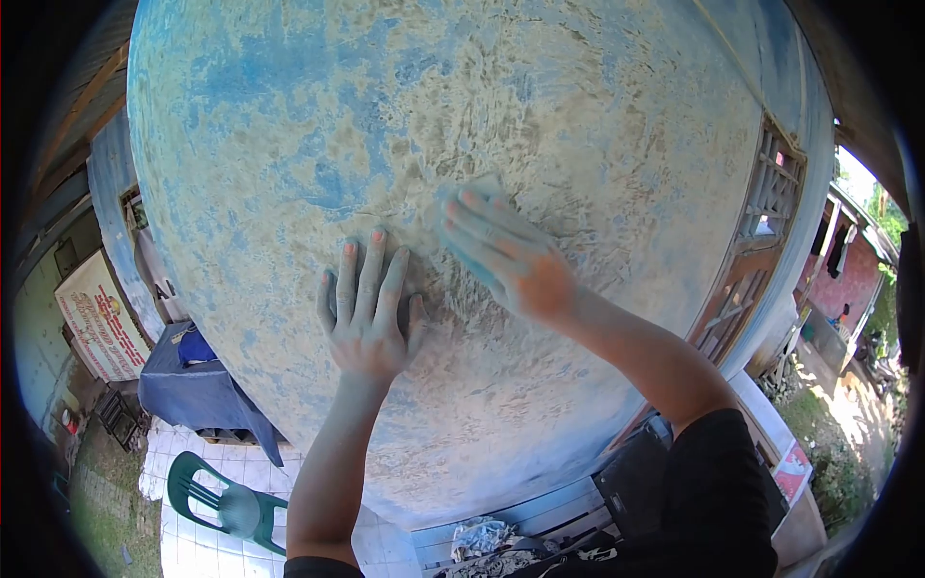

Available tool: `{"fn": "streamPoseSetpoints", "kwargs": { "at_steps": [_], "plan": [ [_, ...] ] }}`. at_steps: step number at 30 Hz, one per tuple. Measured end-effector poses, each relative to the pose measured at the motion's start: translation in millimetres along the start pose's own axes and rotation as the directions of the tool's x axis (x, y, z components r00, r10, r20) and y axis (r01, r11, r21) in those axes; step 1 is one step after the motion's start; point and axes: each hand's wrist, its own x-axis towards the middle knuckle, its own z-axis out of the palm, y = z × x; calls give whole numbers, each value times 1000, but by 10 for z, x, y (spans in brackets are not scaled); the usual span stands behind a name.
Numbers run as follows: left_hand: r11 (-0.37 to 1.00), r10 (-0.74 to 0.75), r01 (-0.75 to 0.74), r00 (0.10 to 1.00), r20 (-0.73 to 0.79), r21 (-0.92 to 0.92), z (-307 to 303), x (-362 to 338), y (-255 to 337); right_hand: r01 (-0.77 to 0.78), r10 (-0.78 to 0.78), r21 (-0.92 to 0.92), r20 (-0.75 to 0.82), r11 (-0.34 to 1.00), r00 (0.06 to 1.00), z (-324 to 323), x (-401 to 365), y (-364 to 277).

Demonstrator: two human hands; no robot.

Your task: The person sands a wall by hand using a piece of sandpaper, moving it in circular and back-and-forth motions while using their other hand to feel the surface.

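Note:
A large wall (366,125) with patchy, worn blue paint and bare grey-beige areas stands before me. My left hand (369,313) lies flat on it, fingers spread and coated in pale dust, holding nothing. Up and to the right, my right hand (511,258) presses against the wall, smeared by motion. Under its fingers is a thin, flat grey-blue piece that looks like sandpaper (488,183); only its edges show past the fingertips. Dust coats the right hand too.
A green plastic chair (241,509) stands on white floor tiles at lower left, near a table with a dark blue cloth (193,385). Below the wall are a slatted bench (559,511) and a black box-like object (631,486). A wood-framed window (771,193) is at right.

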Motion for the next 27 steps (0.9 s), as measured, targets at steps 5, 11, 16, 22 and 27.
{"fn": "streamPoseSetpoints", "kwargs": {
  "at_steps": [5,11,16,22,27],
  "plan": [
    [1000,7,-7,1000,-9,12,3,4,-8,103,-97,-59,96,993,991,-227,109,324],
    [1000,-1,1,1000,-7,5,18,-10,13,-172,165,-28,-171,985,971,52,237,41],
    [1000,4,-4,1000,-4,0,-5,7,4,114,-124,72,153,991,980,-80,-27,34],
    [1000,3,-3,1000,-8,-8,3,-10,5,-168,150,-134,-131,977,980,-162,361,402],
    [1000,9,-9,1000,-10,3,0,2,7,15,-24,98,90,995,996,58,-46,-280]
  ]
}}
